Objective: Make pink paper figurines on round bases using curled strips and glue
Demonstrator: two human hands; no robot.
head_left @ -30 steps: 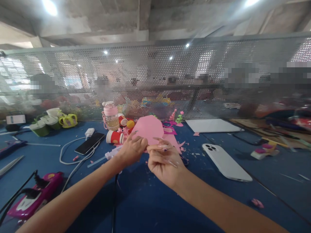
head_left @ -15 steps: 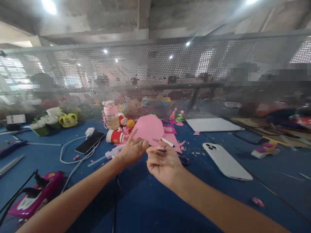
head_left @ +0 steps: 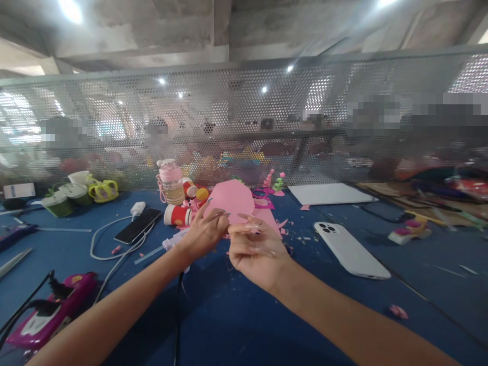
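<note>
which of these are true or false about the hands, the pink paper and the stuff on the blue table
1. Both hands meet at the pink paper: true; the left hand and right hand pinch its near edge.
2. A white phone lies face down to the right of the hands: true.
3. The pink-lidded bottle lies on its side: false; it stands upright behind the red cup.
4. The table is green: false; it is blue.
5. The dark phone lies right of the white phone: false; it lies left of the hands, by a white cable.
</note>
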